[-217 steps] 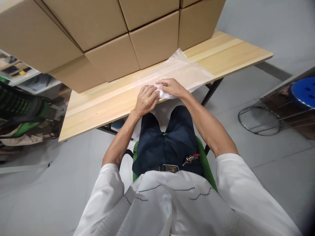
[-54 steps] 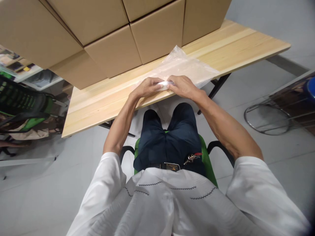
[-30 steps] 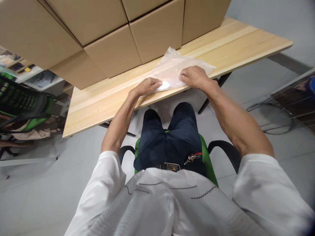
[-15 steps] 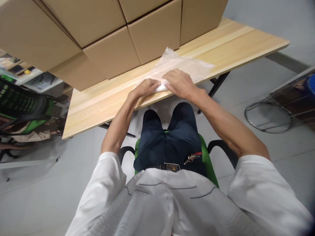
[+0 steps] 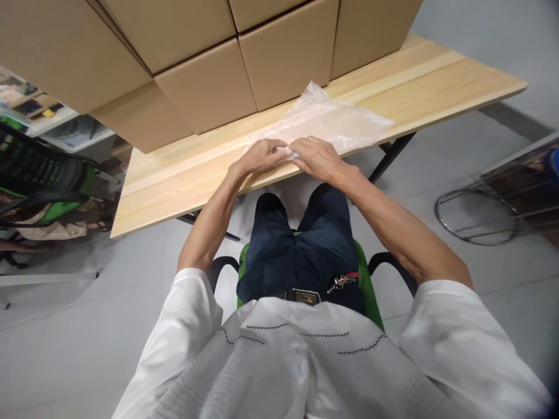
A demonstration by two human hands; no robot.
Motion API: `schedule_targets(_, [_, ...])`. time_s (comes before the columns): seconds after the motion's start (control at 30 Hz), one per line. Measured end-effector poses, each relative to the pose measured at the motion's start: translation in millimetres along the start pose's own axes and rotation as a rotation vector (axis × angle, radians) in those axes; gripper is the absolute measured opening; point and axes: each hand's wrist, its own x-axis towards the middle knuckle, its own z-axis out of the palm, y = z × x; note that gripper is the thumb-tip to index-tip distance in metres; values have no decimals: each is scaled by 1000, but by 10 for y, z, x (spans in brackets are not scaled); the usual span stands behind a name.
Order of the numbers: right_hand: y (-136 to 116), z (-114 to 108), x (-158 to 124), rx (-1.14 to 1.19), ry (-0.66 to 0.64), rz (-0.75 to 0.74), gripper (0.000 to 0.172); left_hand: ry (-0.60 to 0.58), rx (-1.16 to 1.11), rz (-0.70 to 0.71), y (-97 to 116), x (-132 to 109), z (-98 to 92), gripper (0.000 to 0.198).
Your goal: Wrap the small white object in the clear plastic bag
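a white shirt (image 5: 279, 366) is nearest, then dark trousers (image 5: 301, 250) with keys (image 5: 341, 282) by the belt. at the near edge of the desk (image 5: 174, 186), the left hand (image 5: 261, 156) has its grip pinched on the near side of a translucent plastic sheet (image 5: 351, 121); the right hand (image 5: 317, 158) touches it just beside, its grip too hidden to tell. the sheet spreads behind them, before stacked cardboard boxes (image 5: 290, 55).

- Both arms reach forward, elbows bent outward.
- The left hand (image 5: 262, 156) pinches, its thumb pointing toward the other hand.
- The right hand (image 5: 315, 157) lies palm down, fingers bent, its fingertips just beside the left thumb.
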Motion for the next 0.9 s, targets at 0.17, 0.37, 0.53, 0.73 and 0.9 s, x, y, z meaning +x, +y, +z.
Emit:
schedule_targets(0.17, [-22,-19,23,-36,-6,-7,36,9,77,-36,-65,-207,-86,49])
schedule_targets(0.37, [-23,-20,32,-41,-13,6,39,85,128,-57,-182,-351,-84,33])
schedule_targets(0.53, [-48,-35,37,-73,-28,16,41,102,199,-154,-217,-446,-153,30])
schedule_targets(0.73, [-78,-47,47,-123,-45,31,40,118,301,-302,-133,-621,-256,15])
schedule_targets(0.9, [-67,-43,36,-106,-32,36,42,192,342,-366,-207,-771,-334,16])
